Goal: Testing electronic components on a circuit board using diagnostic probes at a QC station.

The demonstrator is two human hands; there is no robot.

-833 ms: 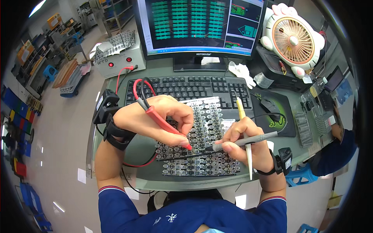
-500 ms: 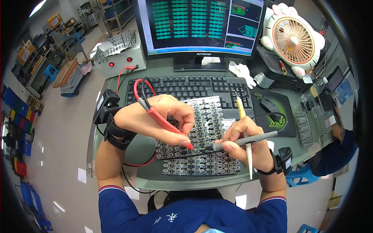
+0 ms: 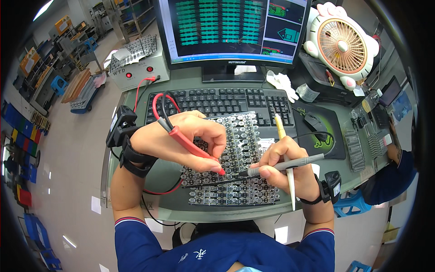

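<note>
My left hand (image 3: 181,133) pinches a red test probe (image 3: 192,146), its tip pointing down at a panel of small circuit boards (image 3: 242,136). In my right hand (image 3: 304,181) is a grey test probe (image 3: 309,160), held nearly level, with its dark tip close beside the red one. Whether either tip touches the metal is too small to tell. The same hand also keeps a yellow and white pen-like stick (image 3: 291,188) upright between its fingers. Under the near edge of the panel lies another similar panel (image 3: 233,196). My left hand hides part of the upper panel.
Behind the panel are a black keyboard (image 3: 204,100) and a monitor (image 3: 235,62). A mouse (image 3: 315,126) rests on a mat at right, near a fan (image 3: 343,46). A metal box (image 3: 138,75) with red lead stands at back left. Another person's sleeve (image 3: 392,181) shows at far right.
Hardly anything differs. My left wrist has shifted very slightly left, while both probe tips stay at about the same spot over the panel.
</note>
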